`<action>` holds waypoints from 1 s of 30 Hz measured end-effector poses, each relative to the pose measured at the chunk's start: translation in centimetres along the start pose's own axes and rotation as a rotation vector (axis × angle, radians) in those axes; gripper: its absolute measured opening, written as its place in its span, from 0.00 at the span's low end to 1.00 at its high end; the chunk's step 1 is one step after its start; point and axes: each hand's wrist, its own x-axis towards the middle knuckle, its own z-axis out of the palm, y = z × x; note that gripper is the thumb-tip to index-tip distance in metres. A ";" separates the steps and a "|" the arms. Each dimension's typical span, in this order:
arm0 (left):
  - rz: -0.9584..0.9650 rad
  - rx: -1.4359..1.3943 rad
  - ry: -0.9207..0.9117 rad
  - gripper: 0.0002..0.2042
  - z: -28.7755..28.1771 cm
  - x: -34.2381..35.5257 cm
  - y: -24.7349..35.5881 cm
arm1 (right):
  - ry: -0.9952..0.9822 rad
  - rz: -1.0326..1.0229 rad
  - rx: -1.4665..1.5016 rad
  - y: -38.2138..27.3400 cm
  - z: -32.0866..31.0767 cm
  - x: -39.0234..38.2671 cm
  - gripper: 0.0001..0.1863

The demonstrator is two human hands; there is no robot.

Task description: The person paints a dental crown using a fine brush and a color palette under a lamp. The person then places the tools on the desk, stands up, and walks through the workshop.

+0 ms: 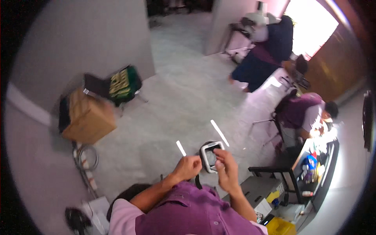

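Observation:
In front of my purple vest is a small white-framed device (207, 161) with a dark, partly see-through middle; its exact kind is not clear. My right hand (228, 171) is bent around its right side, with fingers and thumb across the frame. Just left of the frame, my left hand (188, 168) is closed, fingers curled in. Whatever it may hold is hidden. A short black strap (197, 181) shows between my hands, against the vest.
A cardboard box (92, 119) and a chair with a green bag (126, 84) stand left. At right, a seated person (299, 111) leans over a lit bench; another person (262, 62) bends farther back. Close on my right are a grey cabinet (256, 188) and yellow bin (280, 226).

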 end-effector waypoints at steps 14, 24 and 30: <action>-0.151 -0.178 0.466 0.09 -12.4 3.5 -4.1 | 0.391 -1.463 -0.111 -21.4 -8.7 21.2 0.15; 0.030 0.086 0.265 0.10 -23.1 20.5 -2.8 | 0.282 -1.701 0.036 -24.0 -1.8 43.9 0.18; -0.042 0.160 0.305 0.10 -28.7 24.7 -7.2 | 0.107 -1.727 0.239 -23.8 3.7 56.3 0.20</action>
